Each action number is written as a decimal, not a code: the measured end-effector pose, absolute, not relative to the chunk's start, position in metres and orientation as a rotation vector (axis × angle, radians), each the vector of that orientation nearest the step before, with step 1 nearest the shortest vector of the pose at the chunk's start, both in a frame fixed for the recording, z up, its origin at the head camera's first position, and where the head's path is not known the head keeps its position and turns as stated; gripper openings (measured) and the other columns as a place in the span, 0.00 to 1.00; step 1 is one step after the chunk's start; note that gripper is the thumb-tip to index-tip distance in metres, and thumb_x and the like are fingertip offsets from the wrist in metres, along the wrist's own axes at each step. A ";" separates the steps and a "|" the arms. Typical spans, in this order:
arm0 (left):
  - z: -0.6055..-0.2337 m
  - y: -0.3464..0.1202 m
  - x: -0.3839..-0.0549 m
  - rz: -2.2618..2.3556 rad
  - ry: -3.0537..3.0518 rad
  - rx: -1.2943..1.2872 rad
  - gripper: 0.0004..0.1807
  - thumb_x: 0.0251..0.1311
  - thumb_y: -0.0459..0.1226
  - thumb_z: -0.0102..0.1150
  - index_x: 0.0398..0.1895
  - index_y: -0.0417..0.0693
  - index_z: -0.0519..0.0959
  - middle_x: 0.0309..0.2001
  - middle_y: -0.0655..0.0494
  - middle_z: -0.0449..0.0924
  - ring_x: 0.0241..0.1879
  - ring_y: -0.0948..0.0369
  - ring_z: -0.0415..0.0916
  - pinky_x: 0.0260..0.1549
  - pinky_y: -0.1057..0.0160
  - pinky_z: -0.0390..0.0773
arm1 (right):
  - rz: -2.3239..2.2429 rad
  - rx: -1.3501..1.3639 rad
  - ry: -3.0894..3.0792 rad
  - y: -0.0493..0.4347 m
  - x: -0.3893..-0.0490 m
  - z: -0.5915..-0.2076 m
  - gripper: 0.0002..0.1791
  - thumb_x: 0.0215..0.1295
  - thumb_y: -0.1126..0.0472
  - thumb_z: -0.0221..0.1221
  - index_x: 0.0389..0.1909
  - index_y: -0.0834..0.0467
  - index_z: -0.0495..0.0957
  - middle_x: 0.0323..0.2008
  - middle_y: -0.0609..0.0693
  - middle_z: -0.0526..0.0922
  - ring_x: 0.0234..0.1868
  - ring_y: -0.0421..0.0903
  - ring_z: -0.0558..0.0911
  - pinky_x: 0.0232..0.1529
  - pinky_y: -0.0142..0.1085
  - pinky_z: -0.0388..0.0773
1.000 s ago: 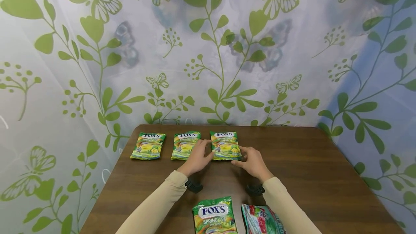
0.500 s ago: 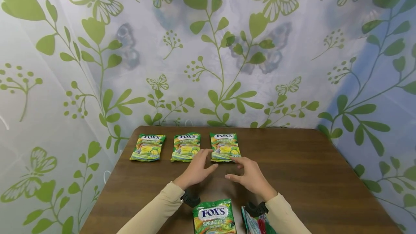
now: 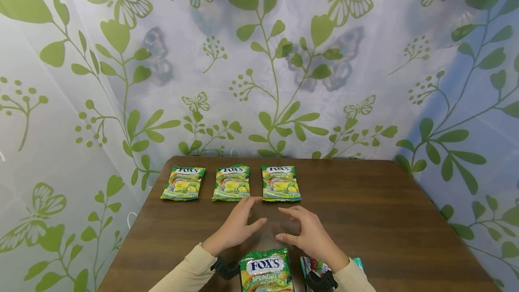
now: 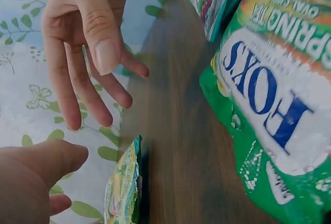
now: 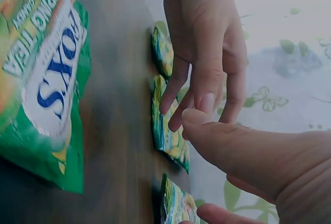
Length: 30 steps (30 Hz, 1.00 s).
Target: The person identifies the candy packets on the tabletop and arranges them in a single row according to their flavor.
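My left hand (image 3: 234, 225) hovers over the middle of the table with fingers extended, holding nothing. Facing it, my right hand (image 3: 308, 231) is also empty, its fingers loosely bent and thumb apart. Just beyond the hands lies a green and yellow Fox's Spring Tea candy bag (image 3: 280, 184), the rightmost of three in a row. The middle candy bag (image 3: 231, 184) and the left candy bag (image 3: 184, 184) lie beside it. Nearer to me is another Fox's Spring Tea candy bag (image 3: 266, 270), also large in the left wrist view, where its green end (image 4: 279, 105) shows.
A red and teal candy bag (image 3: 310, 265) lies at the near edge, partly hidden by my right wrist. The brown wooden table (image 3: 385, 220) ends at a curtain (image 3: 259, 57) printed with green leaves and butterflies. Each wrist wears a black band (image 3: 225, 268).
Both hands have drawn back toward me from the sides of the rightmost bag in the row, leaving it lying there. The bags themselves stay in place.
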<state>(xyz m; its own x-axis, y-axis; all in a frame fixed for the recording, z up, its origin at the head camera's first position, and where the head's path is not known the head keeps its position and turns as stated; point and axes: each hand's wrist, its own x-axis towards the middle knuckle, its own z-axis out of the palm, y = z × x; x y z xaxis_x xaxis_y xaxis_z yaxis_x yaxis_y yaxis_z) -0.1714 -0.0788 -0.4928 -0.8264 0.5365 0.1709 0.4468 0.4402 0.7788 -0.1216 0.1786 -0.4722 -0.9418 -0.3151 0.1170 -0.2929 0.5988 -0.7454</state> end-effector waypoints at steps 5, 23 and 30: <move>-0.493 -0.085 -0.161 1.358 2.542 0.861 0.33 0.79 0.44 0.66 0.78 0.37 0.68 0.65 0.37 0.72 0.64 0.37 0.75 0.60 0.41 0.81 | -1.315 -0.527 2.765 0.178 -0.112 -0.473 0.35 0.65 0.49 0.79 0.71 0.55 0.82 0.62 0.59 0.84 0.46 0.58 0.84 0.36 0.38 0.82; -0.500 -0.114 -0.125 1.442 2.460 0.773 0.32 0.78 0.42 0.68 0.77 0.38 0.70 0.52 0.45 0.75 0.50 0.46 0.78 0.49 0.52 0.86 | -1.492 -0.431 2.613 0.189 -0.080 -0.483 0.34 0.64 0.56 0.80 0.71 0.53 0.83 0.63 0.61 0.84 0.54 0.65 0.83 0.40 0.37 0.87; -0.510 -0.126 -0.114 1.440 2.401 0.734 0.31 0.77 0.40 0.68 0.74 0.31 0.70 0.46 0.48 0.74 0.41 0.57 0.75 0.38 0.64 0.83 | -1.489 -0.401 2.541 0.192 -0.068 -0.491 0.38 0.63 0.56 0.81 0.72 0.61 0.80 0.61 0.63 0.84 0.48 0.58 0.85 0.39 0.35 0.86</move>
